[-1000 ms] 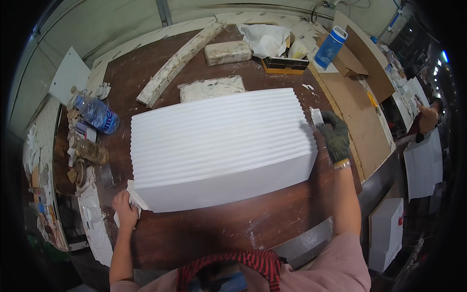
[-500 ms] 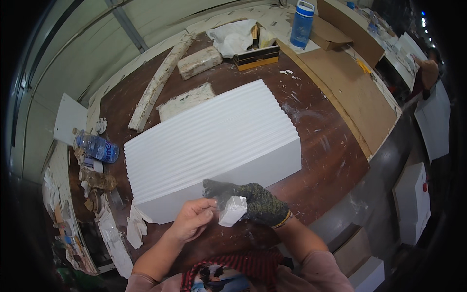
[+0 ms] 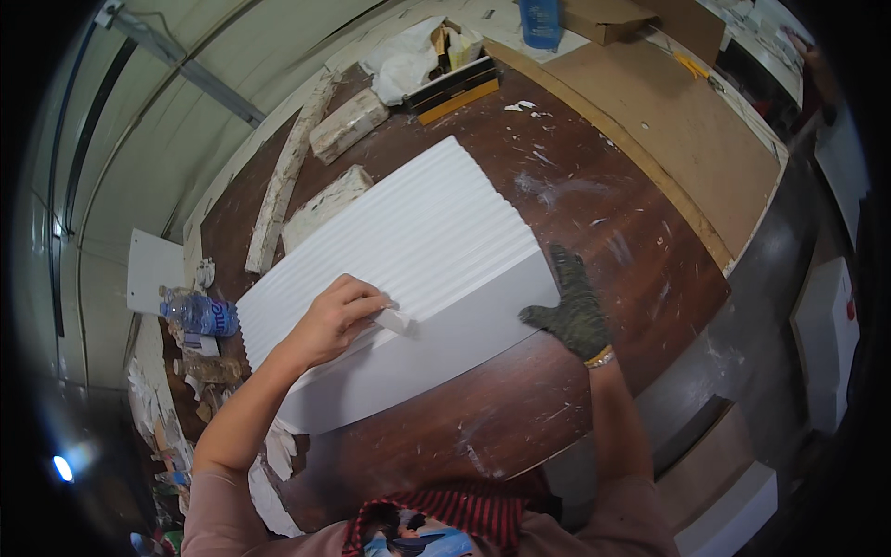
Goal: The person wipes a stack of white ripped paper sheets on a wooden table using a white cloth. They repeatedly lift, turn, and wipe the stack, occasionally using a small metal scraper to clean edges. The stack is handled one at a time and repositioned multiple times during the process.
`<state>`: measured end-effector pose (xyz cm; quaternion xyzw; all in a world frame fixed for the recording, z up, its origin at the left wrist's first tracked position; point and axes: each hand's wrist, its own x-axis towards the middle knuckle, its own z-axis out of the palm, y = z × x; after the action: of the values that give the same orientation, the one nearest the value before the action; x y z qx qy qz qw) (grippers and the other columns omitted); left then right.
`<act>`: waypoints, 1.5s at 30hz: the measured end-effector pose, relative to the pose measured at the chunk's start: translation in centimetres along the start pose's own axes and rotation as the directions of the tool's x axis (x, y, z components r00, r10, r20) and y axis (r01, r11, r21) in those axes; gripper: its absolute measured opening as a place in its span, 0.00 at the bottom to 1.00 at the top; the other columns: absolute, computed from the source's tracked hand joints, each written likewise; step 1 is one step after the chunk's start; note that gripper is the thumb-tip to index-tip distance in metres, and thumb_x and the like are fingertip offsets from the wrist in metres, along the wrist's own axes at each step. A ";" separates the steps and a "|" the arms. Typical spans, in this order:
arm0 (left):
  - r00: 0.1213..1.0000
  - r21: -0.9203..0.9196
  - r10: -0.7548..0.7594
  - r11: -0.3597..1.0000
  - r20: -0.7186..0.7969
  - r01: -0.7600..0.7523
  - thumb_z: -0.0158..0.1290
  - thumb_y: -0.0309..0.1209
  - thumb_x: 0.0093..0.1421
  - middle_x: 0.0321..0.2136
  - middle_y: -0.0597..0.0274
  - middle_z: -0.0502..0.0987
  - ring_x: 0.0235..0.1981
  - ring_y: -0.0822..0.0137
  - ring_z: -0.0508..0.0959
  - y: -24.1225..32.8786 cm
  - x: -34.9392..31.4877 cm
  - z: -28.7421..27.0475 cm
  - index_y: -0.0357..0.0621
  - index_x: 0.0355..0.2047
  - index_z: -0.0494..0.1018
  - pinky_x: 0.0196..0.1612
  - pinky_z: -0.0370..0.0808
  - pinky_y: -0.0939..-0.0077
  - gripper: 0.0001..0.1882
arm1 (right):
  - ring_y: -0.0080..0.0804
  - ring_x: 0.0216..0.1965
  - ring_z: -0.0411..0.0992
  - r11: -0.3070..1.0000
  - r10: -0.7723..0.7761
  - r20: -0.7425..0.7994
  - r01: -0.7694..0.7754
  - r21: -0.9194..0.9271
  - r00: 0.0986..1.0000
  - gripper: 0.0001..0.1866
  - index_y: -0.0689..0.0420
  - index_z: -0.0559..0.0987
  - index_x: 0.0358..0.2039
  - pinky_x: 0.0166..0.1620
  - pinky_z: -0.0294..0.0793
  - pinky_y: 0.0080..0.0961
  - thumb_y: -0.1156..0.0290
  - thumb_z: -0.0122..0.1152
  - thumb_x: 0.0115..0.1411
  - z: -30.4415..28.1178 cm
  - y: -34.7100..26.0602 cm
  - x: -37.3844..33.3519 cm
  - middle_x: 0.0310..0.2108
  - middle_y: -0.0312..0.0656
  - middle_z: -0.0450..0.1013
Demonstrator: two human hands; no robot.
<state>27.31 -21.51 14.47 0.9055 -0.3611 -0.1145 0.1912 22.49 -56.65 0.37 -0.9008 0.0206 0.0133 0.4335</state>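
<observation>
A large white block point(image 3: 408, 232) with a ridged top and a smooth front side lies slantwise on the brown table point(image 3: 640, 269). My bare left hand point(image 3: 336, 317) is over its front edge, thumb and fingers pinched on a small whitish strip point(image 3: 393, 321). The strip's free end hangs near the edge where the ridges meet the smooth side; I cannot tell whether it touches. My right hand point(image 3: 577, 312), in a dark knitted glove, rests at the block's right end. Its thumb points to the smooth side and its fingers are stretched along the end, holding nothing.
Behind the block lie a long plaster-crusted bar point(image 3: 290, 176) and a wrapped brick-like block point(image 3: 349, 126). A black and yellow box point(image 3: 458, 93) and blue bottle point(image 3: 540, 24) stand farther back. Plastic bottles point(image 3: 200, 314) crowd the left, cardboard point(image 3: 650, 121) the right.
My hands have parted: the left moved up over the block with the strip, the right went to its right end. The small whitish block my right hand held is out of sight.
</observation>
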 end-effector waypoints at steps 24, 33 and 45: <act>0.984 0.105 0.013 0.994 0.180 -0.032 0.60 0.20 0.55 0.46 0.58 0.79 0.47 0.56 0.75 -1.2 1.7 -0.8 0.48 0.49 0.80 0.52 0.75 0.63 0.20 | 0.55 0.73 0.47 0.987 -0.103 0.043 0.108 -0.116 0.994 0.55 0.58 0.61 0.69 0.72 0.50 0.44 0.33 0.66 0.51 1.2 2.5 0.4 0.70 0.52 0.56; 0.998 0.129 -0.064 0.990 0.007 0.062 0.61 0.18 0.52 0.42 0.53 0.77 0.44 0.53 0.77 1.8 -1.0 -2.6 0.43 0.52 0.77 0.47 0.76 0.64 0.25 | 0.55 0.72 0.49 0.975 -0.134 0.005 0.133 -0.180 0.991 0.55 0.60 0.60 0.69 0.73 0.50 0.43 0.35 0.66 0.51 1.9 2.7 0.3 0.69 0.53 0.58; 0.903 0.384 0.429 0.834 0.000 -0.396 0.56 0.21 0.55 0.34 0.56 0.78 0.40 0.56 0.76 8.8 21.6 2.2 0.44 0.44 0.83 0.43 0.77 0.62 0.16 | 0.56 0.69 0.54 0.974 -0.169 -0.061 0.157 -0.162 0.984 0.52 0.58 0.64 0.66 0.71 0.53 0.45 0.35 0.67 0.50 1.5 2.5 0.4 0.65 0.54 0.62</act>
<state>36.56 -42.99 14.81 0.8299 -0.5543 0.0398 0.0501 22.79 -57.05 -2.54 -0.9305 -0.0384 -0.0543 0.3602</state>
